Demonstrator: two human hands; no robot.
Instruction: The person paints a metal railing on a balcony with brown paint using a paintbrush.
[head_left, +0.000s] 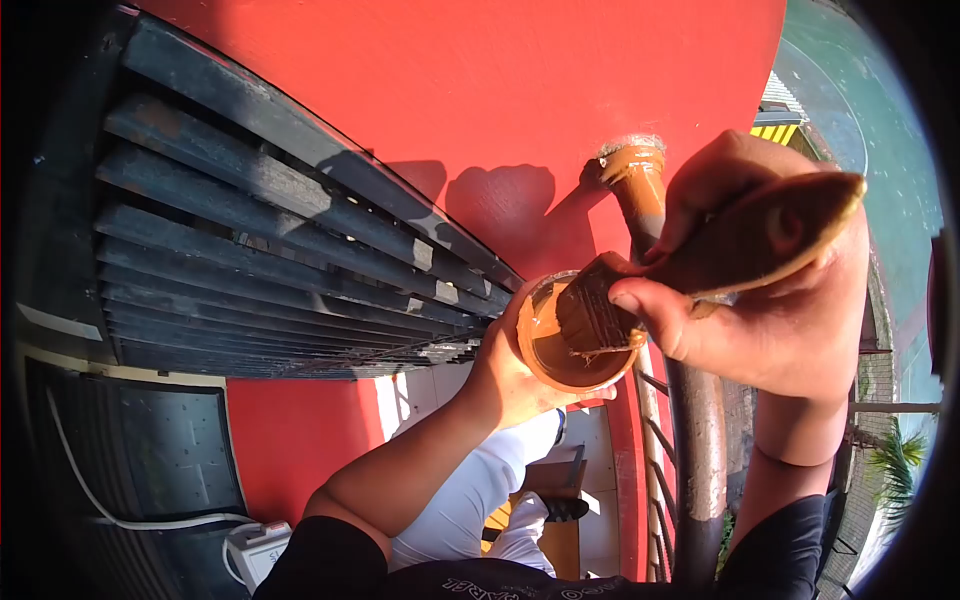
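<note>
One brush (740, 245), pinched in the fingers of my right hand (795, 300), has its bristles at the mouth of the paint cup (572, 386) my left hand (500, 360) curls around: probably loading, the next move calling for shedding drips before reaching the pipe (640, 190).

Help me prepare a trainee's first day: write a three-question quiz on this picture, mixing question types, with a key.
1. Multiple choice: which hand holds the brush? A) left; B) right; C) both.
2. True or false: the large wall is red.
3. Fill in: the left hand holds a ____ with brown paint in it.

Key:
1. B, the right hand.
2. True.
3. Cup.
</note>
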